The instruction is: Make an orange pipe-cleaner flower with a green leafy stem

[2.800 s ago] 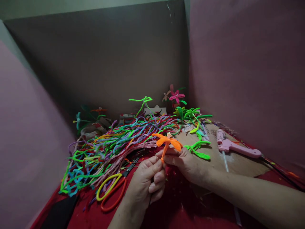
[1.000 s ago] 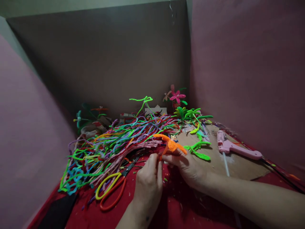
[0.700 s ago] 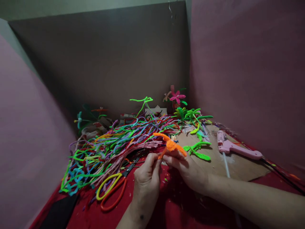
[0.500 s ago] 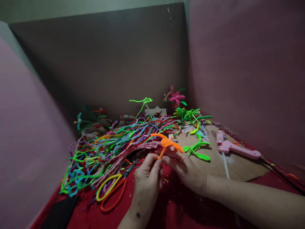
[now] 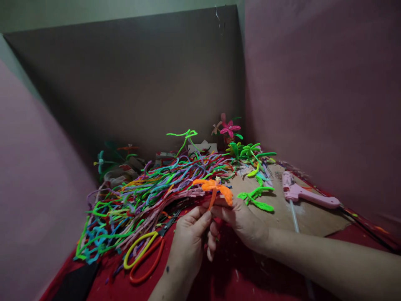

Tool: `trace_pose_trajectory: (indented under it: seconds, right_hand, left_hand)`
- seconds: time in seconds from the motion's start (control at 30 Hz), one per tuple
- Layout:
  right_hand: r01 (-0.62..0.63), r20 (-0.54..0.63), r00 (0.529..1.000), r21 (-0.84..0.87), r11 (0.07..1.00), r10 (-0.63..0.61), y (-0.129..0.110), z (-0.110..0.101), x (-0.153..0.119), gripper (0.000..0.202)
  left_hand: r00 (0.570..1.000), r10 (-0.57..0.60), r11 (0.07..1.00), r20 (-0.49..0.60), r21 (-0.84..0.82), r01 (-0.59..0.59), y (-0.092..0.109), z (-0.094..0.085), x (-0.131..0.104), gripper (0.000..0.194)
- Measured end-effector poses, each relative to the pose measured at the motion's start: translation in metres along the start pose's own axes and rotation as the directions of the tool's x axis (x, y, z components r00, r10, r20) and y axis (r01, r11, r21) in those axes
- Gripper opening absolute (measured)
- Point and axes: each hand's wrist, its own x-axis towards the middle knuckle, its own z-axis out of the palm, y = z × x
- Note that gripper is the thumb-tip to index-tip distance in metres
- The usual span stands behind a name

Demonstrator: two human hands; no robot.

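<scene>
An orange pipe-cleaner flower [image 5: 216, 186] with a pale centre stands upright between my two hands. My left hand [image 5: 191, 232] pinches the lower end of its orange stem between thumb and fingers. From the other side, my right hand [image 5: 242, 219] closes on the same stem just under the petals; its fingertips are partly hidden behind the flower and stem. Just right of the flower, a bright green pipe-cleaner leaf piece [image 5: 258, 198] lies on the cardboard [image 5: 310, 219].
A large heap of coloured pipe cleaners [image 5: 156, 188] spreads across the left and middle. Scissors [image 5: 147, 255] with yellow and red handles lie left of my hands. A pink glue gun [image 5: 310, 196] rests on the cardboard. Finished flowers [image 5: 231, 128] stand at the back.
The flower has turned in my fingers, its petals now lower at the right and its pale centre on top. The left fingers have shifted on the stem. The view has moved slightly.
</scene>
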Motion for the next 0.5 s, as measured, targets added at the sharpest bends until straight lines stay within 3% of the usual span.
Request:
trace_pose_trajectory:
  seconds: [0.13,0.3,0.4,0.5]
  right_hand:
    - [0.025,-0.053,0.998,0.016,1.0,-0.024,-0.002,0.0,0.0,0.04]
    - [0.096,-0.217,0.969,-0.11,0.989,-0.118,0.001,-0.008,0.002,0.021]
    - [0.104,-0.235,0.963,-0.127,0.986,-0.132,0.002,-0.01,0.002,0.015]
    - [0.099,-0.209,0.97,-0.119,0.988,-0.122,0.0,-0.008,0.001,0.013]
  left_hand:
    - [0.999,0.052,0.992,-0.004,0.114,-0.051,0.002,-0.002,0.001,0.026]
    - [0.987,0.153,0.926,-0.054,0.358,-0.124,0.0,0.0,0.001,0.015]
    - [0.937,0.338,0.798,-0.093,0.556,-0.233,-0.004,0.002,-0.001,0.011]
    - [0.856,0.516,0.587,-0.026,0.739,-0.331,-0.009,0.001,-0.003,0.007]
